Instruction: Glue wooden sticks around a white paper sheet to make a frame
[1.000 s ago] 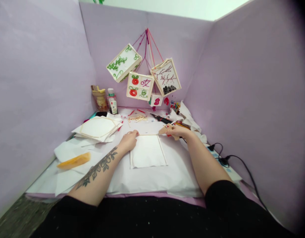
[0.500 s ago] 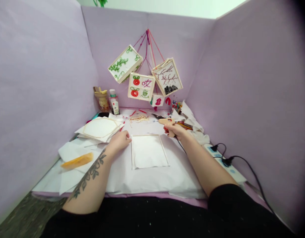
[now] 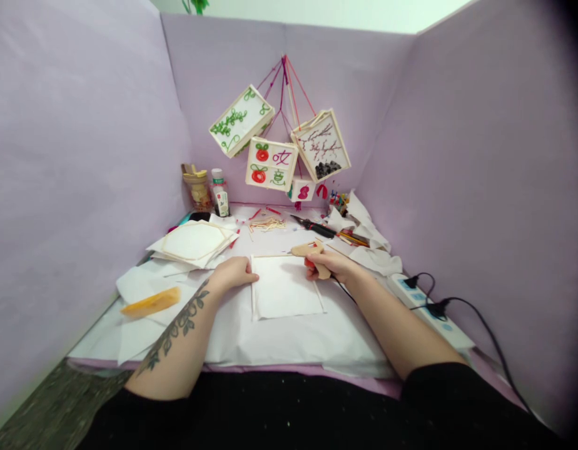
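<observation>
A white paper panel [image 3: 285, 292] edged with thin wooden strips lies flat in front of me. My left hand [image 3: 235, 273] is closed at its left edge, the thumb resting over the strip and the other fingers curled and partly hidden. In my right hand [image 3: 334, 265] is a beige hot glue gun [image 3: 308, 249] with an orange-red trigger. Its nozzle points left, over the panel's far edge, and I cannot tell whether it touches the strip. The gun's dark cord runs down beneath my right forearm.
Stacked paper panels [image 3: 192, 240] and an orange-yellow folded piece [image 3: 152, 302] lie left. Behind are thin sticks [image 3: 269, 224], black pliers [image 3: 314, 228], a jar [image 3: 197, 192] and a bottle [image 3: 221, 203]. Decorated boxes [image 3: 271, 165] hang by cords. A power strip [image 3: 432, 312] lies right.
My right hand has brought the glue gun left and nearer, over the panel's far edge, uncovering the pliers. My left hand has moved slightly right onto the panel's left edge.
</observation>
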Motion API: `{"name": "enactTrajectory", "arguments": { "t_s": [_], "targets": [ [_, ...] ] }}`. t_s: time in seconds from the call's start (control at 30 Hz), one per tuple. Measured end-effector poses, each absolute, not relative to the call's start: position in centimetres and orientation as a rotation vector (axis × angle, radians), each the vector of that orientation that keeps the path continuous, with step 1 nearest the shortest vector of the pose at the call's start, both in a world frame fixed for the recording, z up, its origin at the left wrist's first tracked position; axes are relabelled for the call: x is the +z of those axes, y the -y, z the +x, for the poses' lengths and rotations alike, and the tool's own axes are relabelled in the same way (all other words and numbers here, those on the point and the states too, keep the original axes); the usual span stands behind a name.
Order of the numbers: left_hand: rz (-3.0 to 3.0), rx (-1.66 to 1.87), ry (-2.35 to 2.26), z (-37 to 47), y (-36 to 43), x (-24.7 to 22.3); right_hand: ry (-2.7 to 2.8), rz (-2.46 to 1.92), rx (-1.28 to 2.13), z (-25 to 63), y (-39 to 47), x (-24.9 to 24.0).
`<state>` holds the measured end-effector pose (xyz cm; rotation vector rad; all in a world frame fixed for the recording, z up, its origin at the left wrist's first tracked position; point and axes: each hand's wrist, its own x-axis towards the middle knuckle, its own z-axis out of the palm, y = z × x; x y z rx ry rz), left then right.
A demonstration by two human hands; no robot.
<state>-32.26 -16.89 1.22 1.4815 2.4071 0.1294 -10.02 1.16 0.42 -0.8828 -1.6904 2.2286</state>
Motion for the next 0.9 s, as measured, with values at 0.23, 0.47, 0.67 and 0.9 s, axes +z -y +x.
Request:
{"name": "enactTrajectory", "arguments": {
  "t_s": [0.23, 0.47, 0.67, 0.9],
  "targets": [
    [1.465, 0.334, -2.592, -32.0, 16.8, 1.4, 1.905, -0.826, 1.988, -10.7, -0.7, 0.9],
    [1.430, 0.322, -2.585, -32.3, 16.6, 0.9, 2.558, -0.970, 1.280, -16.9, 1.3, 3.0],
    [1.385, 0.239, -2.565, -31.9, 16.7, 1.1, 2.752, -1.014, 1.023, -21.1, 1.5, 2.6],
    [1.393, 0.215, -2.554, -31.6, 16.8, 1.3, 2.794, -0.992, 1.014, -21.2, 1.6, 2.2]
  ]
}}
